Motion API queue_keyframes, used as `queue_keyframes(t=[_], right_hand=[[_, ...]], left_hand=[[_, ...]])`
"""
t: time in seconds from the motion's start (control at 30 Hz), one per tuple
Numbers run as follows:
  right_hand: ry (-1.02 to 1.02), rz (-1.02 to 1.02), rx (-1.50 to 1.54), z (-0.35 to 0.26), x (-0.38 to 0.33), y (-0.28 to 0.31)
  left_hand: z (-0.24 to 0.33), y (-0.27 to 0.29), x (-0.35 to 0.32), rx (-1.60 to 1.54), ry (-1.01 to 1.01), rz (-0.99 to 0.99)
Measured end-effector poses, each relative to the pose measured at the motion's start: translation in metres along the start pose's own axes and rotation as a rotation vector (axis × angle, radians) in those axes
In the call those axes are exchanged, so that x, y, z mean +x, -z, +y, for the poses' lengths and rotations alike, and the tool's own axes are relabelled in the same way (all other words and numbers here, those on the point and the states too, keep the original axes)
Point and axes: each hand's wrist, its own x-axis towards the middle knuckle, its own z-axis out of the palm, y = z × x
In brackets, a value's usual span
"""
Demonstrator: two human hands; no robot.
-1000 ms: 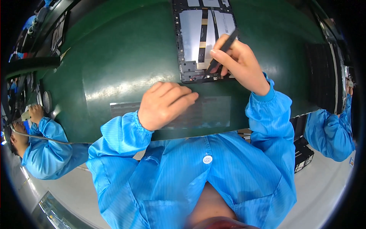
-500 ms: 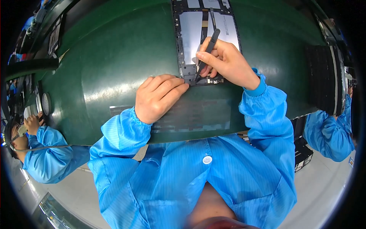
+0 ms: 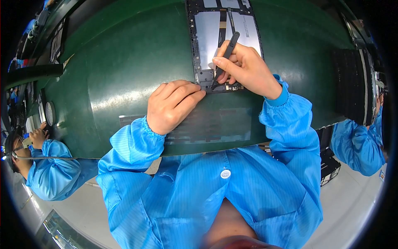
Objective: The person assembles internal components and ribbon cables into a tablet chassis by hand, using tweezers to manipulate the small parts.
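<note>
- At the far left, a co-worker's sleeve (image 3: 54,174) in blue was seen below the edge of the green desk (image 3: 116,74), with that person's own hand raised near a round grille; it was kept well apart from the work in the middle.
- The left hand (image 3: 172,106) was laid palm down on the desk, its fingers together and stretched to the right, the fingertips (image 3: 199,93) touching the lower left corner of the opened device (image 3: 224,33). Nothing was gripped by it; it was pressed flat as a brace.
- The opened device was found lying flat on the desk directly ahead of the person, its long axis running away from the body, its near short edge just beyond both hands. A silvery inner plate and a dark strip down the middle were shown inside its black frame.
- The dark tweezers (image 3: 226,58) were held slanted, the upper end tilted away and to the right, the tip brought down onto the small parts at the device's near edge, just right of the left fingertips.
- The right hand (image 3: 244,70) was closed on the tweezers in a pen-like pinch, wrist bent inward from the right, and it was the nearer hand to the point worked on.
- At the far right, another blue sleeve (image 3: 358,145) was seen beside a dark ribbed mat (image 3: 350,87).
</note>
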Motion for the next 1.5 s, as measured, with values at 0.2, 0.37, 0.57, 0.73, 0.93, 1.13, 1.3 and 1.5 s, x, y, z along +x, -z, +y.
queue_keyframes(t=[0.2,0.37,0.57,0.73,0.93,1.13,1.3,1.5], right_hand=[[0.031,0.07,0.024,0.0,-0.003,-0.001],[0.032,0.069,0.025,0.002,-0.006,0.003],[0.048,0.067,0.029,0.006,-0.006,0.005],[0.031,0.093,0.092,0.002,-0.017,0.009],[0.164,0.197,-0.036,0.011,-0.033,0.019],[0.238,0.183,-0.053,0.018,-0.036,0.019],[0.174,0.178,0.067,0.015,-0.042,0.024],[0.184,0.178,0.034,0.014,-0.045,0.023]], left_hand=[[0.003,-0.002,0.002,0.001,-0.001,-0.004],[0.007,-0.006,0.004,0.009,-0.003,-0.001],[0.013,0.0,0.006,0.119,-0.048,-0.118],[0.013,0.002,0.005,0.15,-0.061,-0.14],[0.007,0.0,0.005,0.109,-0.034,-0.129],[0.01,-0.005,0.005,0.086,-0.025,-0.101],[0.012,-0.007,0.004,0.087,-0.042,-0.091],[0.014,-0.01,0.002,0.144,-0.102,-0.076]])
